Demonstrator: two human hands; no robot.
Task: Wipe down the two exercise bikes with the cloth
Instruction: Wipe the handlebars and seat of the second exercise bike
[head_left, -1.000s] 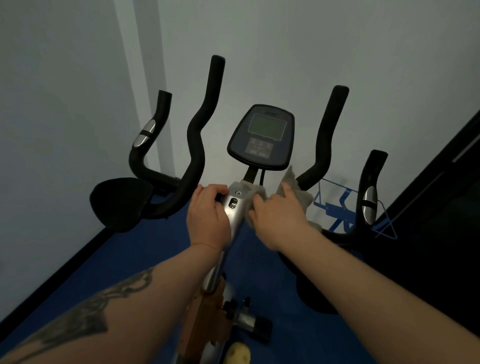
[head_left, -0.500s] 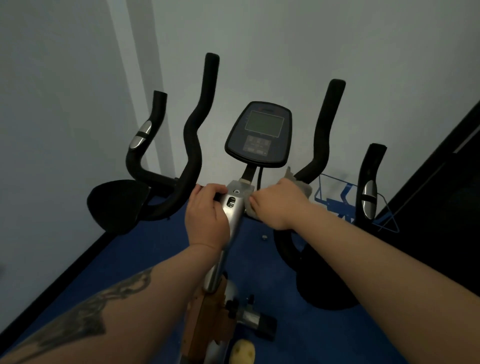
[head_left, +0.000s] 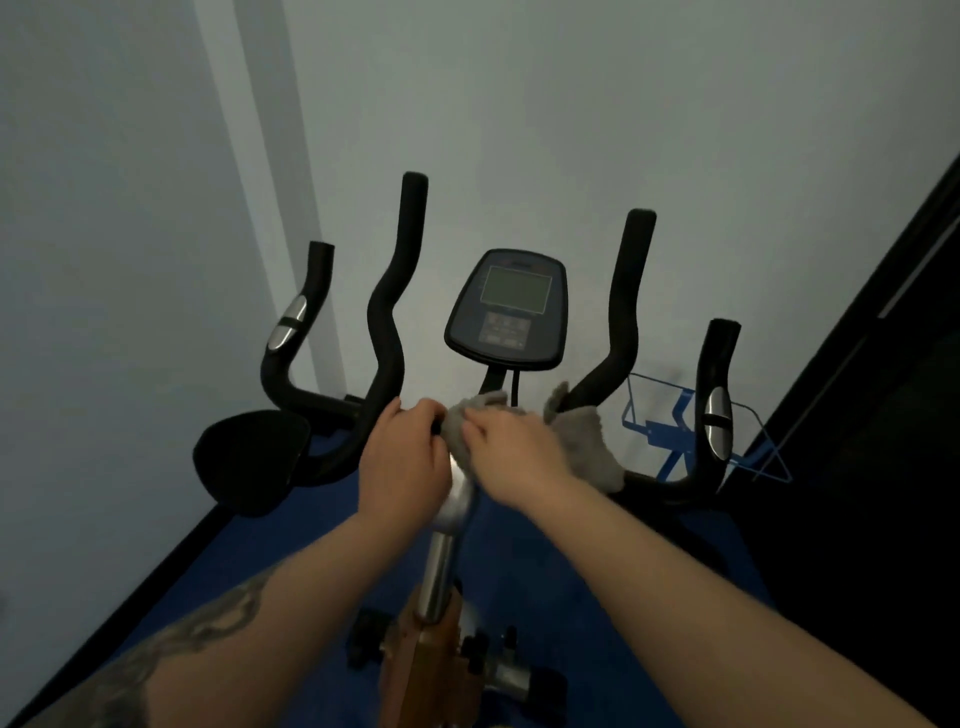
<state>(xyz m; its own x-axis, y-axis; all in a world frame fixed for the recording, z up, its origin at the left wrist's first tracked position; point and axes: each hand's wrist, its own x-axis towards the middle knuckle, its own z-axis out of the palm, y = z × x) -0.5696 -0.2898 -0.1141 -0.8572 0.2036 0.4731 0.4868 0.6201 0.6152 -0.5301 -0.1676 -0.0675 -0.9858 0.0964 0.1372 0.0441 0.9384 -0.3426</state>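
Landmark: the console (head_left: 508, 306) on its short stalk.

Directly below the console, the right hand (head_left: 511, 457) is pressing the grey cloth (head_left: 582, 441) onto the silver clamp at the top of the stem (head_left: 449, 525). The fingers are lying fairly flat over the cloth, pushing rather than gripping; the loose end is trailing off right, draped by the foot of the right handlebar (head_left: 621, 332).

Below and left of the console, the left hand (head_left: 402, 462) is wrapping the bar where the left handlebar (head_left: 387, 332) meets the clamp, bracing the bike.

The stem's long axis is running from the clamp down toward the person. Judging by this, the next stroke belongs to the right hand, already touching it.

Left of the console an elbow pad (head_left: 249, 457) is jutting out; right of it a blue wire rack (head_left: 675, 431) is leaning near the wall. Blue floor (head_left: 519, 571) beneath; grey walls close behind. Only one bike is in sight.
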